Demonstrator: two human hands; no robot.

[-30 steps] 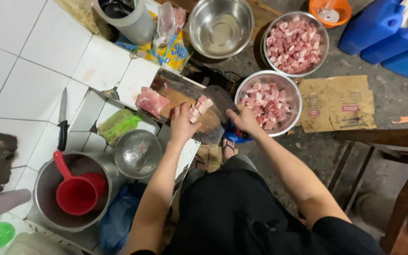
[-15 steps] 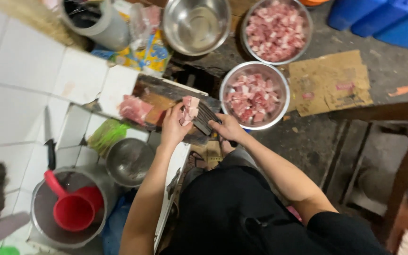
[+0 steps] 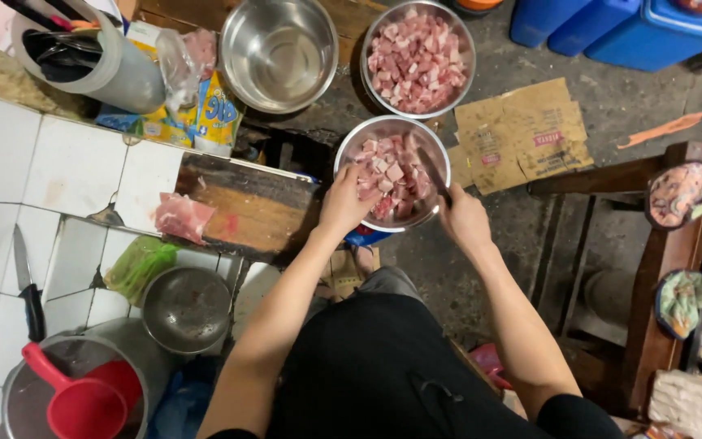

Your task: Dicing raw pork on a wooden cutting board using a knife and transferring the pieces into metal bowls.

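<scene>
Right hand (image 3: 463,218) gripping half-hidden knife (image 3: 433,172)

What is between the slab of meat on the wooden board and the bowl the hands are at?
Only bare wooden cutting board lies between the meat slab and the near bowl of cubes, per the head view.

Light is dim and warm, falling from above: the white tiles (image 3: 58,171) and the empty steel bowl (image 3: 279,50) catch the brightest sheen, while the gap just below that bowl and the floor to its right sink into shadow. The picture is fairly sharp around the bowl of meat (image 3: 392,172), with slight motion blur on the hands there. Toward the frame edges, far from that bowl, straight lines bow and detail softens.
</scene>
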